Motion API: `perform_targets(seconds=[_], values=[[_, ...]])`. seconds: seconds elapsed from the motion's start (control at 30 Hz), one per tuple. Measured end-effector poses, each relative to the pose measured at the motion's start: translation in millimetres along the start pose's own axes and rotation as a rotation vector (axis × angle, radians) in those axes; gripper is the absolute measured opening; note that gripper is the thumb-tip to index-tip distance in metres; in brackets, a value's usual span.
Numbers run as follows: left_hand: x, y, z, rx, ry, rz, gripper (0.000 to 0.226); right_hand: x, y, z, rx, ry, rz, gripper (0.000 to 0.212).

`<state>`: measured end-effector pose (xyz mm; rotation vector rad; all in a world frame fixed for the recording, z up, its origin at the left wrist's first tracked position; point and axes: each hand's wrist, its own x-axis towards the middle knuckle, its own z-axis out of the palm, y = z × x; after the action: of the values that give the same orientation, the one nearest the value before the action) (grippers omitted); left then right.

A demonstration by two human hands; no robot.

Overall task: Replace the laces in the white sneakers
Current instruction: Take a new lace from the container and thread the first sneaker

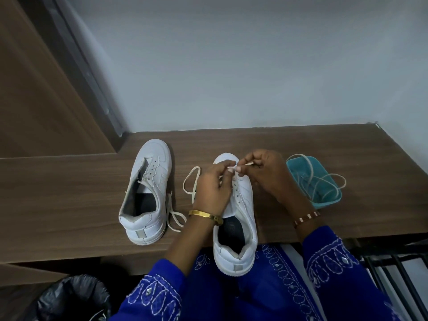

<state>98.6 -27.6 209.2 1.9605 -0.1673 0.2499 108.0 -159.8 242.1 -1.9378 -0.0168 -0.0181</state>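
Right sneaker point(240, 212) on table point(69, 193) edge, heel overhanging. Left hand point(214, 188) and right hand point(266, 172) both over its toe end, each pinching lace point(192, 184). Lace loop trails left of sneaker. Left sneaker point(146, 193) further left. Teal tray point(324, 200) right, spare laces point(312, 179) inside.

This looks like a room in a home, likely a bedroom or entry corner: a wood-grain laminate counter point(69, 193) runs across the middle of the frame against a plain pale wall point(231, 66), and a matching brown panel with a dark frame, a door or wardrobe side point(34, 89), fills the upper left. At the lower left a bin lined with a black bag point(74, 297) sits under the counter. At the lower right stands a black metal rack point(393, 274), and a small teal plastic tray point(324, 203) sits on the counter at the right.
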Motion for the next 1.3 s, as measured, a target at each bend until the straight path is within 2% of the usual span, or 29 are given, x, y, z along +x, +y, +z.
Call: perform_targets(seconds=[0.1,0.23,0.37,0.43,0.63,0.73,0.87,0.93,1.03,1.17,1.3], values=[[2,-5,-1,0.030,0.016,0.012,0.021,0,2,0,-0.033,0.041,-0.012,0.005],[5,-9,-6,0.088,0.036,0.027,0.015,0,4,-2,0.029,0.007,0.032,0.005],[8,-9,-5,0.063,-0.039,-0.017,0.016,0,2,1,0.004,0.002,0.023,0.011],[10,-8,-3,0.042,-0.052,-0.047,0.016,2,2,2,0.000,0.046,0.025,0.016],[13,-15,-6,0.055,0.048,-0.196,0.013,-7,16,-3,-0.053,0.250,0.104,0.021],[11,-19,-6,0.026,0.042,-0.224,0.011,-17,27,5,-0.163,0.147,0.200,0.014],[10,-19,0,-0.021,-0.006,-0.240,0.009,-30,32,25,-0.288,0.000,0.224,0.032],[9,-17,3,-0.076,-0.054,-0.286,0.007,-33,30,31,-0.358,-0.002,0.208,0.032],[7,-20,4,-0.180,-0.124,-0.360,0.013,-30,30,28,-0.373,0.037,0.194,0.020],[3,-31,1,-0.036,-0.179,-0.312,0.010,-27,36,19,-0.284,0.037,0.251,0.012],[4,-26,5,0.298,-0.121,-0.213,0.009,-25,44,15,-0.149,0.028,0.320,0.007]])
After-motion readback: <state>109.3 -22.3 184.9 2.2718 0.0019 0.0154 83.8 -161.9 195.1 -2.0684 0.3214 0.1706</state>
